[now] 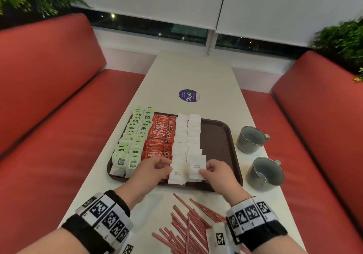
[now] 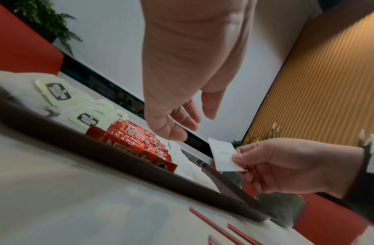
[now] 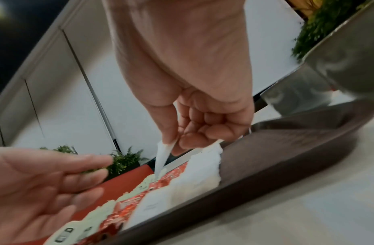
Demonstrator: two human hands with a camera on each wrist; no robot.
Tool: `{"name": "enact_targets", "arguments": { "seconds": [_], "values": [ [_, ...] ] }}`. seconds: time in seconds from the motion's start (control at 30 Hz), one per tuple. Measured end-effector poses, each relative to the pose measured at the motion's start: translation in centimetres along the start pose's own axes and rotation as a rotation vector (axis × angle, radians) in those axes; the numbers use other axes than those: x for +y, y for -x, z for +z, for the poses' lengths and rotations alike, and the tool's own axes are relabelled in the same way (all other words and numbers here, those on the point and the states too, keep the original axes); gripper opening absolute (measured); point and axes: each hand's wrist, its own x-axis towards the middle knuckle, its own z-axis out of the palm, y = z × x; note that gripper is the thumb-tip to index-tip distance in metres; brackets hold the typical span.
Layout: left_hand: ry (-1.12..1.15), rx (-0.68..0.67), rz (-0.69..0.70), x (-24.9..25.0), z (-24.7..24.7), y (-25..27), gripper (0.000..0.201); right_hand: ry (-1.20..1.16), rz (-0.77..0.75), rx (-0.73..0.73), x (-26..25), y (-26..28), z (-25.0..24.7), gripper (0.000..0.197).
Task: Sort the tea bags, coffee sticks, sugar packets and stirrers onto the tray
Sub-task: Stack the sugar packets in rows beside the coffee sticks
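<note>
A white sugar packet [image 2: 224, 155] is pinched between thumb and curled fingers of the right hand [image 1: 220, 175], raised just above the sugar rows at the near edge of the brown tray [image 1: 220, 135]. The left hand [image 1: 155, 168] is held beside it over the tray, fingers loosely extended and nothing gripped. The red stirrers [image 1: 188, 226] are scattered on the table [image 1: 196, 73] between the wrists.

I see a dark brown plastic tray [image 1: 225, 135], its floor finely textured and matt, its rim smoother with a dull sheen; the sugar packets [image 1: 193, 132] look like matt white paper, the one pinched in my right hand [image 1: 217, 174] slightly crinkled; the coffee sticks [image 1: 161, 134] are glossy red foil; the stirrers [image 1: 188, 220] look like smooth red-and-white plastic; the two mugs [image 1: 250, 138] are glazed grey-green ceramic, shiny; the surface [image 1: 192, 73] is pale, smooth and matt.
</note>
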Motion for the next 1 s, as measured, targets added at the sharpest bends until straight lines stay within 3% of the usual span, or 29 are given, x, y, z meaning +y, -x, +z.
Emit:
{"name": "enact_targets", "arguments": {
  "seconds": [0.17,0.4,0.5,0.6,0.83,1.0],
  "values": [
    [-0.231,0.019,0.101,0.2,-0.3,-0.8,0.011,0.210,0.068,-0.010,0.1,-1.3,-0.5,0.026],
    [-0.679,-0.103,0.236,0.1,0.9,-2.4,0.021,0.483,0.136,-0.039,-0.4,-1.7,0.6,0.021],
    [-0.888,-0.198,0.287,0.2,1.7,-3.3,0.027,0.551,0.011,-0.038,-0.2,-1.7,0.4,0.041],
    [-1.011,-0.268,0.318,0.1,2.3,-4.2,0.030,0.529,-0.138,-0.155,0.2,-2.1,0.7,0.061],
    [-1.299,-0.366,0.335,0.2,3.0,-5.4,0.033,0.675,-0.270,-0.242,0.2,-3.2,1.3,0.044],
    [-1.332,-0.347,0.376,0.0,3.2,-5.8,0.023,0.724,-0.316,-0.247,0.0,-3.8,1.4,0.034]
  ]
}}
